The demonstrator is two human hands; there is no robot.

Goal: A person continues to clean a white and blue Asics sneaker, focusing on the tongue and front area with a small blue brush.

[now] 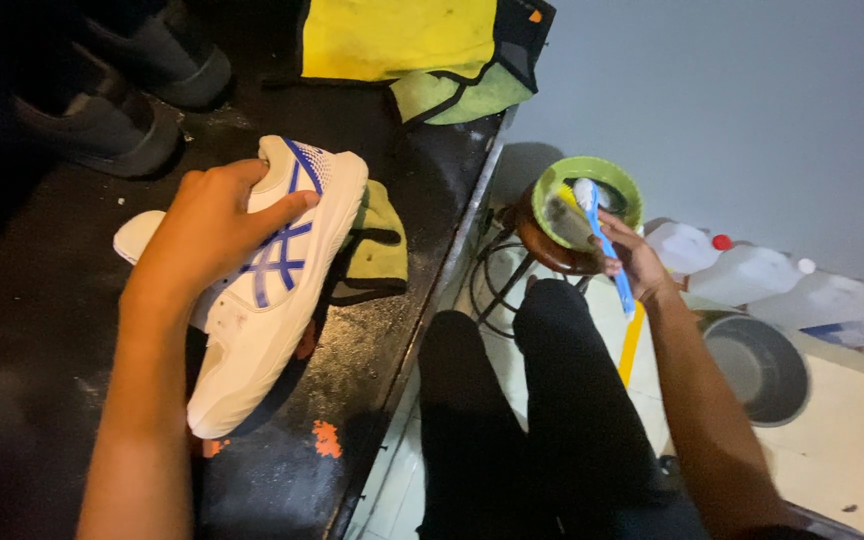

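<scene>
Now, left hand (210, 225): your fingers wrap over the white shoe (262, 290) with blue stripes, tilting it on its side on the dark bench (372, 340), left of your knees.
Right hand (637, 258): closed around a blue brush (604, 240), its head dipped in the green bowl (592, 175) on the far right stool.
Cloth (377, 235): tucked beside the shoe, within reach.
Hidden: the shoe's sole faces away; the bowl's contents are unclear.

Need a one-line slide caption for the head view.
Left hand steadies a white shoe with blue stripes on a dark bench while the right hand dips a blue brush into a green bowl.
</scene>
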